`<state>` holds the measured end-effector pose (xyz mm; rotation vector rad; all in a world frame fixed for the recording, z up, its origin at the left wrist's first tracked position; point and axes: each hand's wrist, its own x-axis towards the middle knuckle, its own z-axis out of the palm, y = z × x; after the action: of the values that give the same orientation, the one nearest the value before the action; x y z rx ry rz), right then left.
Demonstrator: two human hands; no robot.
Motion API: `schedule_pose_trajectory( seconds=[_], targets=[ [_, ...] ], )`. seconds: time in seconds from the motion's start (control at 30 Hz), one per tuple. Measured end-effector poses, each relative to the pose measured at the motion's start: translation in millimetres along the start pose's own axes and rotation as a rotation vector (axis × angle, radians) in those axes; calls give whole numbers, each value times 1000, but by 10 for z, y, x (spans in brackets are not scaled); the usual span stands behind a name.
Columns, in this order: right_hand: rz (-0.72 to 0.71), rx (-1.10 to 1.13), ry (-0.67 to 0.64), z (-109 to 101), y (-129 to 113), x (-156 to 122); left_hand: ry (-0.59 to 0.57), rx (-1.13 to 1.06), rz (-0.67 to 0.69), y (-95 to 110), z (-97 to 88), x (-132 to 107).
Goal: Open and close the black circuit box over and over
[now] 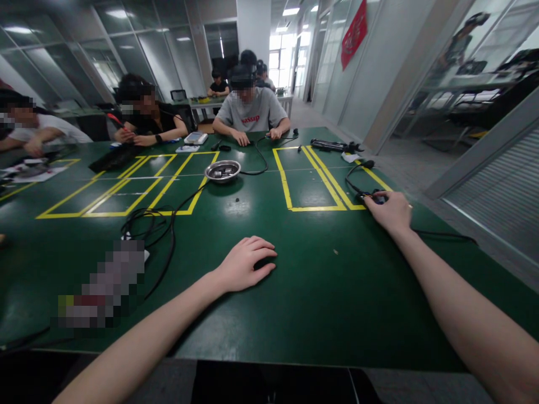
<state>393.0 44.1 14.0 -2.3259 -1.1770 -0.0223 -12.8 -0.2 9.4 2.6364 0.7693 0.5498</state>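
My left hand (248, 262) rests on the green table (303, 303), palm down, fingers loosely stretched and holding nothing. Over at the right, my right hand (389, 212) has its fingers closed on a small dark cabled part (380, 198), mostly covered by the hand. From there a black cable (349, 178) curves up to a rounded black end piece (368, 164). Another black cable (446, 234) trails rightward from beside the wrist. Yellow tape (314, 209) outlines rectangles just left of my right hand.
A metal bowl (223, 171) holds small metal pieces. Further back lies a folded black tripod-like object (334, 146). Coiled black cable (145, 224) lies left, near a blurred-out object (105, 286). Across the table a person in grey (252, 115) handles a cable; others sit at left.
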Motion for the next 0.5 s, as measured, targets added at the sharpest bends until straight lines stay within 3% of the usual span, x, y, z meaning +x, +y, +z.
schedule_pose_trajectory(
  seconds=[0.33, 0.5],
  targets=[
    [21, -95, -58, -107, -100, -48, -8, 6, 2, -13, 7, -6],
    [-59, -206, -86, -126, -92, -24, -4, 15, 20, -36, 22, -12]
  ],
)
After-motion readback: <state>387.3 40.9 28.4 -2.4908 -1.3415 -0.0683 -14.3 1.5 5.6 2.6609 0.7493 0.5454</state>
